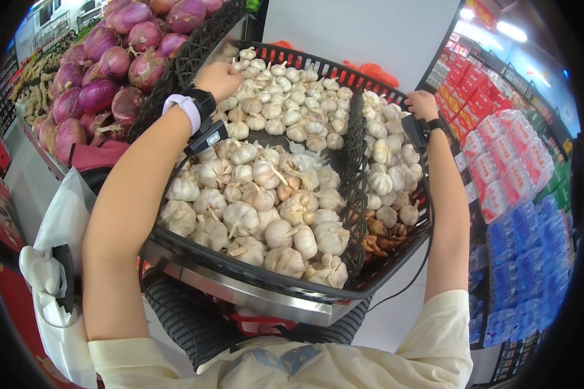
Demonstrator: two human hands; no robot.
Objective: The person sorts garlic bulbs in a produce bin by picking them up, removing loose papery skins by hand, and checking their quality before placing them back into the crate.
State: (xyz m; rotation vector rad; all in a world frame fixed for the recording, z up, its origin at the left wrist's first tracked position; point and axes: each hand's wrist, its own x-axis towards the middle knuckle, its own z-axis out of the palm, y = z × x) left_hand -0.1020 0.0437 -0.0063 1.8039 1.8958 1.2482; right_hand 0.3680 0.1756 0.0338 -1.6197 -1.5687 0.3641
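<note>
A black plastic basket (253,265) before me holds many white garlic bulbs (241,219), larger ones near me and smaller ones at the back. A black openwork divider (354,185) separates a strip on the right with more garlic and some brownish, dried pieces (379,238). My left hand (219,80) is at the basket's back left corner, beside the garlic, its fingers curled; what lies inside them is hidden. At the basket's back right rim, my right hand (422,104) has its fingers bent close to the edge, and whether they grip it is unclear.
Red onions (114,63) are heaped at the left behind a black mesh barrier (194,44). A white plastic bag (61,219) hangs by my left arm. Red plastic bags (374,73) lie behind the basket. Packed bottles (520,262) stand stacked at the right.
</note>
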